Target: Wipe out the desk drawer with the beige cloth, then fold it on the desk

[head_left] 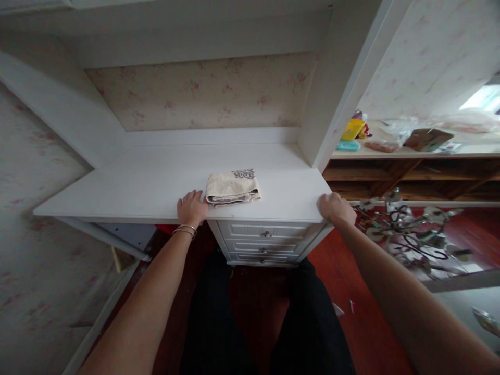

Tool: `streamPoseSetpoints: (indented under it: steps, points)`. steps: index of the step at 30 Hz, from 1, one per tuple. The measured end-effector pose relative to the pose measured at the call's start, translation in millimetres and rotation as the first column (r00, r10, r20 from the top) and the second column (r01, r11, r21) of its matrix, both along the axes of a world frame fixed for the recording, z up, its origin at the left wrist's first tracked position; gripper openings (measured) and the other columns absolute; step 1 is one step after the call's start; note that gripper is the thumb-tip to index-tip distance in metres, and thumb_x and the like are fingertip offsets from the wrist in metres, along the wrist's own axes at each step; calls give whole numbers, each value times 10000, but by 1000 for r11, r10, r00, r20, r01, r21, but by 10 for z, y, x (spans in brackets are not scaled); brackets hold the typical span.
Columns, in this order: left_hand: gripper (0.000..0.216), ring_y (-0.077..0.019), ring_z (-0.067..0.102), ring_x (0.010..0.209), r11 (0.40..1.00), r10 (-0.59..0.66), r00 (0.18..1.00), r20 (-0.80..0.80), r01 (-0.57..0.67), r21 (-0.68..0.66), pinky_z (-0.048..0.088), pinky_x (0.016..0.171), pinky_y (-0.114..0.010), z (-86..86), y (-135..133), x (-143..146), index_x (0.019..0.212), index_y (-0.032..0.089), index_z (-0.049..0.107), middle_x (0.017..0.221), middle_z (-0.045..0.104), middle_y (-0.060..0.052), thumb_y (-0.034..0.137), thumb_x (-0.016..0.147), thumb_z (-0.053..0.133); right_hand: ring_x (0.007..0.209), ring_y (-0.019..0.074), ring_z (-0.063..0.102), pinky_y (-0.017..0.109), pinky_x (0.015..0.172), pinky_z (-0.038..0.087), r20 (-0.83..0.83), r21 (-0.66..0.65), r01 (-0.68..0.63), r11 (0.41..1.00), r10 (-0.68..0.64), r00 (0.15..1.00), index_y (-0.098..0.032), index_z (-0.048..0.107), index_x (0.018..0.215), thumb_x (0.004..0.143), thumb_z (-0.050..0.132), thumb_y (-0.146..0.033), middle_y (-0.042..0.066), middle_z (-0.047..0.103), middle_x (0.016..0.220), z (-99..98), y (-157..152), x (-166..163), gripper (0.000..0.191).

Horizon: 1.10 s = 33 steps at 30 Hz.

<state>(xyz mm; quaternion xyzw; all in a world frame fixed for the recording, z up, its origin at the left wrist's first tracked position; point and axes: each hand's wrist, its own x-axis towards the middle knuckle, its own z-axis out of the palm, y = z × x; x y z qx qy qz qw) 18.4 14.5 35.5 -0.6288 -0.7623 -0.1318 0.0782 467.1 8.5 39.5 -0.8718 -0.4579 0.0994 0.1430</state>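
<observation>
A white desk [156, 177] with an upper hutch stands in front of me. My left hand [192, 208] lies on its front edge, fingers forward on the top and slightly apart, with two thin bracelets at the wrist. Just right of those fingers is a folded beige cloth [230, 185] with a dark printed pattern. My right hand [336, 209] is closed over the desk's right front corner; its fingertips are partly hidden. Under the top, between my legs, a white drawer unit [250, 245] shows several shut drawers with small knobs.
To the right, a low wooden shelf [359, 171] bears a yellow container [351, 129], a teal box [348, 145] and plastic bags. A metal chandelier [414, 229] rests low on the right, near the red floor [332, 271]. Floral-papered wall [35, 250] borders the left.
</observation>
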Motion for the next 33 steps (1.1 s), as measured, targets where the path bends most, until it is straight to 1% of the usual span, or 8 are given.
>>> streamPoseSetpoints:
  steps: [9, 15, 20, 26, 30, 33]
  points:
    - [481, -267, 423, 1331, 1000, -5, 1000, 13, 5, 1, 307, 1097, -452, -18, 11, -8, 1346, 219, 546, 1461, 483, -98, 421, 953, 354, 1114, 390, 586, 543, 886, 466, 14, 4, -1, 1000, 1, 1000, -104, 579, 1262, 945, 286, -444, 271, 595, 1209, -18, 9, 10, 549]
    - [476, -277, 420, 1332, 1000, -11, 1000, 26, 11, 4, 291, 1105, -469, -4, 6, 11, 1343, 210, 549, 1462, 481, -104, 402, 948, 364, 1118, 386, 585, 535, 901, 464, 15, 4, 2, 1000, -2, 1000, -103, 578, 1255, 948, 295, -451, 264, 604, 1202, -6, -1, 2, 544]
    - [468, -270, 440, 1314, 1000, -8, 1000, 12, 8, 18, 312, 1093, -456, -8, 2, 17, 1327, 217, 563, 1448, 499, -92, 401, 944, 368, 1125, 385, 586, 533, 916, 462, 9, -1, 7, 1000, -7, 1000, -113, 576, 1259, 955, 294, -461, 252, 605, 1211, 14, -7, -7, 541]
    - [466, -278, 438, 1317, 999, -16, 1000, 22, 15, 34, 310, 1093, -469, -17, 2, 10, 1325, 211, 567, 1445, 505, -97, 402, 946, 374, 1109, 383, 591, 537, 910, 460, 8, 21, 5, 1000, -5, 1000, -98, 591, 1243, 954, 304, -451, 269, 610, 1196, -20, 1, 4, 539]
    - [460, -265, 437, 1320, 1000, -14, 1000, 3, 14, 11, 321, 1087, -458, 8, -6, 17, 1335, 218, 557, 1453, 498, -91, 389, 946, 381, 1090, 383, 599, 536, 892, 460, 8, 29, 25, 999, -25, 1000, -94, 606, 1222, 938, 334, -448, 257, 621, 1168, -43, 22, 6, 529]
    - [456, -268, 446, 1313, 1000, -16, 1000, -7, 17, 18, 333, 1076, -457, 9, -2, 15, 1324, 207, 565, 1442, 506, -102, 382, 944, 383, 1084, 363, 596, 540, 920, 437, -25, 73, 23, 997, -21, 999, -112, 631, 1150, 907, 407, -430, 232, 631, 1128, -84, -2, 49, 459]
